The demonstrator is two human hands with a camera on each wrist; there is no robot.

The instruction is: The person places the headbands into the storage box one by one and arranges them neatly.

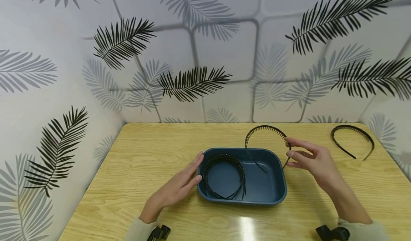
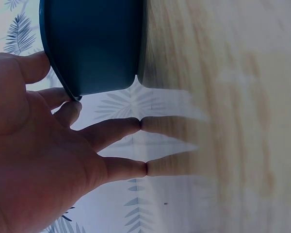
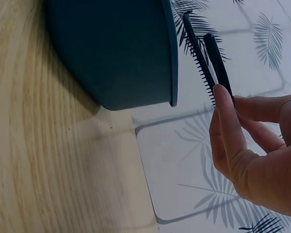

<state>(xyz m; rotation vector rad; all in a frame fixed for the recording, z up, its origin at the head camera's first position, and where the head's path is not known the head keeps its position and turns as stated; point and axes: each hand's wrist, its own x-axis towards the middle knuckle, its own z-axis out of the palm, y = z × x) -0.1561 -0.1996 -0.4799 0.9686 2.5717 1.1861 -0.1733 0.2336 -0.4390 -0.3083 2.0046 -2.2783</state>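
My right hand [image 1: 313, 160] pinches a black toothed headband [image 1: 267, 127] between thumb and fingers, upright above the right part of a dark blue bin [image 1: 257, 200]. In the right wrist view the held headband [image 3: 220, 65] shows its teeth, with the fingertips on one arm of it. At the bin's left end, my left hand [image 1: 179, 184] rests with extended fingers, thumb and index by the rim. The left wrist view shows lower fingertips [image 2: 131, 125] touching the table beside the bin. Several black headbands [image 1: 242, 173] lie stacked in the bin's left part.
Another black headband [image 1: 372, 144] lies at the right back of the wooden table [image 1: 151, 148]. Behind the table stands a wall [image 1: 224, 101] with a leaf pattern, which continues along the left side.
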